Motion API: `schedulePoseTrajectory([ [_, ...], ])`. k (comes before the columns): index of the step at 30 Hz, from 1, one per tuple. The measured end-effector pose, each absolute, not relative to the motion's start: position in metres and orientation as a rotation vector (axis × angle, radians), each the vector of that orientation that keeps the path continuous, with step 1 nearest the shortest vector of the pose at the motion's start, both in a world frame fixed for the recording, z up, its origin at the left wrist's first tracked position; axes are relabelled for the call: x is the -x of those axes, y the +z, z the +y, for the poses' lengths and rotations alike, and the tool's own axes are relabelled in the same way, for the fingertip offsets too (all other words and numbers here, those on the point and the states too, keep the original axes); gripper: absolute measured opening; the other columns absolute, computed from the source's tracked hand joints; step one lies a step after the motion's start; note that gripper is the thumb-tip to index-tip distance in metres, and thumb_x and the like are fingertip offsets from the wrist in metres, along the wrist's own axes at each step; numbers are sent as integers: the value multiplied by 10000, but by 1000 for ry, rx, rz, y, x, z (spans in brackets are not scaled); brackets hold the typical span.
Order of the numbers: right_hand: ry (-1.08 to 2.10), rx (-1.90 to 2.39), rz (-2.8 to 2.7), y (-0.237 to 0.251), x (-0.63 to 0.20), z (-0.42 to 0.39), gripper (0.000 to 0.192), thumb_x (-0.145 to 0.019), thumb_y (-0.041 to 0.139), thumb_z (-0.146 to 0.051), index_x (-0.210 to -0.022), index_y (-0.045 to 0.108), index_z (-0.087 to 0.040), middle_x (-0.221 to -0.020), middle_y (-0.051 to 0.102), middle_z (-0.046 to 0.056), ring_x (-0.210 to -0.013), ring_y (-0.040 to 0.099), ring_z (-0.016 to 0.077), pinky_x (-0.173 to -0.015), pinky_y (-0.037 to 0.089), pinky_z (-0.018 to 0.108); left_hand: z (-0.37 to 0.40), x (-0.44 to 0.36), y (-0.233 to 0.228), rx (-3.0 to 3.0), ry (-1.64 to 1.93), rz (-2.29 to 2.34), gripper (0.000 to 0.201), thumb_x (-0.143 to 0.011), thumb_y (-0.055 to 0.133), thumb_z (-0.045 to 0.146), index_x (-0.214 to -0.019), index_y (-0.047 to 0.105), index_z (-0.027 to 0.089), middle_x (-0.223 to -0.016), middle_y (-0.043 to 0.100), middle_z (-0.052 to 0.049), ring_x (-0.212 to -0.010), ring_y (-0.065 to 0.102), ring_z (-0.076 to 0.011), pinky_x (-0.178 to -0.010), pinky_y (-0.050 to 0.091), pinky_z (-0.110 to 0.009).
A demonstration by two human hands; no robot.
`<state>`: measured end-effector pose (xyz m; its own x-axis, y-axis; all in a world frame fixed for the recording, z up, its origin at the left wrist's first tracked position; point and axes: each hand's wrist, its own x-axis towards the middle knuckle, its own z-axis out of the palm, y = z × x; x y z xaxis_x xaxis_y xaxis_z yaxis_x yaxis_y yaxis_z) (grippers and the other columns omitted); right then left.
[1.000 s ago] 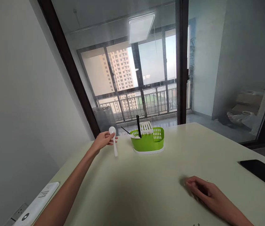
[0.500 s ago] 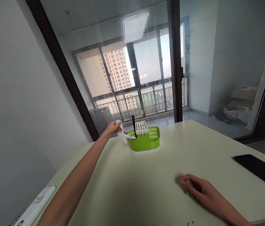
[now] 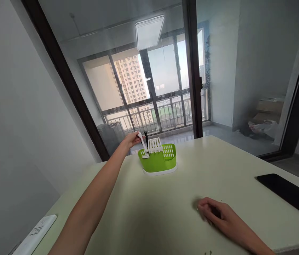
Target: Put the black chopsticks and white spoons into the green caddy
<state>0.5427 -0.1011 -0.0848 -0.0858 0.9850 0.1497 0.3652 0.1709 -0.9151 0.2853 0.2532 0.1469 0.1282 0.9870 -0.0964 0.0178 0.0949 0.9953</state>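
Head view, left hand: the left hand [image 3: 131, 139] was closed on the handle of a white plastic spoon [image 3: 143, 145], far across the table [image 3: 165, 212].
Spoon axis: steep, bowl down inside the left end of the green cutlery basket [image 3: 157, 161].
Basket content: a black utensil [image 3: 145, 137] and a white slotted insert [image 3: 155, 144].
Right hand: the right hand [image 3: 218, 216] lay on the table, fingers loosely curled, holding nothing, well apart from the basket.

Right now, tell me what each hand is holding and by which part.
The left hand holds a white spoon by its handle end, bowl down in the green caddy. The right hand holds nothing; it rests on the table.
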Motion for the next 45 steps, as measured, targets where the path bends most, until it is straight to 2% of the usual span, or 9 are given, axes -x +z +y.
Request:
schedulePoseTrajectory([
  [5, 918, 1321, -1605, -86, -543, -100, 428, -1004, 451, -603, -924, 645, -230, -754, 568, -6, -718, 493, 163, -651, 387, 261, 260, -291, 147, -1106, 1028, 1159, 121, -1004, 592, 255, -981, 633, 144, -904, 774, -171, -777, 761, -214, -629, 562, -254],
  [9, 908, 1332, -1609, -85, -543, -101, 414, -1007, 450, -586, -929, 652, -232, -746, 579, -6, -709, 499, 164, -642, 390, 257, 261, -301, 136, -1037, 1042, 1120, 149, -1029, 553, 261, -1029, 653, 151, -973, 765, -147, -836, 744, -199, -685, 566, -264],
  [16, 882, 1348, -1621, -85, -543, -101, 425, -1006, 442, -585, -938, 670, -233, -747, 592, -2, -705, 504, 167, -637, 402, 251, 253, -291, 130, -999, 1096, 1028, 360, -992, 637, 369, -1297, 610, 180, -1297, 631, -101, -1077, 659, -234, -908, 584, -449],
  [19, 891, 1350, -1619, -85, -543, -102, 419, -1004, 450, -585, -950, 675, -236, -751, 594, -2, -705, 501, 166, -633, 399, 248, 250, -275, 135, -1004, 1147, 1001, 280, -1002, 625, 321, -1224, 635, 152, -1216, 670, -108, -1022, 686, -210, -876, 596, -391],
  [22, 891, 1342, -1618, -83, -543, -103, 427, -1005, 446, -593, -950, 674, -235, -759, 584, 0, -714, 496, 166, -641, 398, 249, 246, -261, 138, -1007, 1180, 995, 87, -1007, 593, 213, -1023, 650, 149, -1012, 728, -109, -905, 730, -166, -825, 602, -281],
  [24, 882, 1346, -1621, -81, -542, -103, 436, -1005, 442, -597, -939, 674, -234, -750, 573, -1, -711, 491, 166, -639, 397, 249, 243, -253, 139, -1015, 1187, 1007, 65, -994, 594, 180, -942, 630, 164, -905, 737, -101, -841, 745, -165, -795, 608, -265],
  [34, 850, 1374, -1632, -88, -543, -101, 459, -995, 438, -622, -946, 680, -235, -748, 564, 3, -712, 496, 171, -635, 397, 256, 216, -222, 149, -1183, 1359, 1004, 150, -970, 644, 256, -846, 605, 180, -816, 730, -42, -775, 730, -140, -744, 580, -231],
  [40, 836, 1339, -1611, -91, -543, -99, 425, -982, 481, -603, -895, 680, -238, -734, 581, 2, -695, 516, 169, -619, 417, 251, 189, -205, 147, -1313, 1495, 1040, 357, -825, 826, 392, -727, 542, 200, -621, 579, 54, -603, 615, -79, -569, 463, -172],
  [45, 848, 1358, -1606, -92, -543, -100, 421, -988, 473, -604, -927, 677, -241, -732, 585, -1, -692, 511, 169, -622, 414, 256, 173, -206, 134, -1343, 1590, 1077, 362, -836, 798, 460, -757, 558, 200, -691, 663, 18, -702, 676, -114, -722, 551, -229],
])
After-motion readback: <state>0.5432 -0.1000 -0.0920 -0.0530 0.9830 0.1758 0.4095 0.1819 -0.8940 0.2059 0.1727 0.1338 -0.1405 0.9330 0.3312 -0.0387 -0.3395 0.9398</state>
